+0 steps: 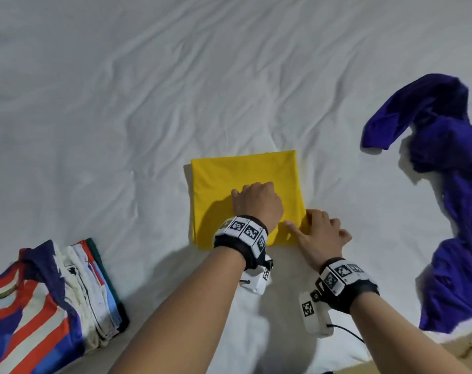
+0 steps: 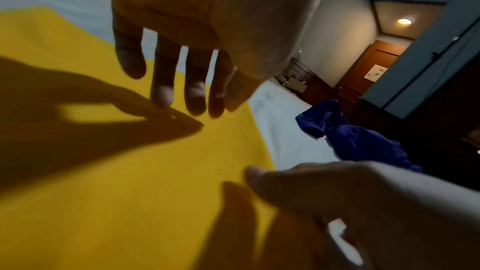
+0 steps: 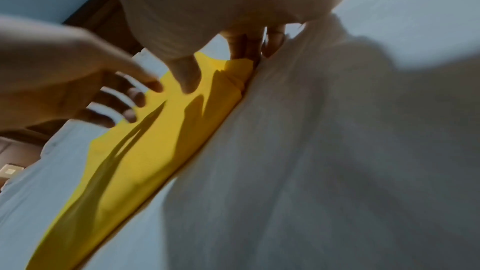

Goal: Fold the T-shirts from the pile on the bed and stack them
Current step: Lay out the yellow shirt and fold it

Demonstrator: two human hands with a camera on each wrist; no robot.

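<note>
While the left hand (image 1: 256, 202) lies with loose fingers on the middle of the yellow shirt (image 1: 229, 171), the right hand (image 1: 320, 234) pinches the shirt's lower-right corner, thumb on top and fingers tucked under the edge. Shirt sits folded at frame centre on the bed (image 1: 175, 76), long axis running up-frame, away from both hands. Stack (image 1: 54, 292) lies lower left, well apart, on the left hand's side. Purple shirt (image 1: 450, 184) lies crumpled at right, nearer the right hand. Likely next: carry the shirt left across to the stack.
</note>
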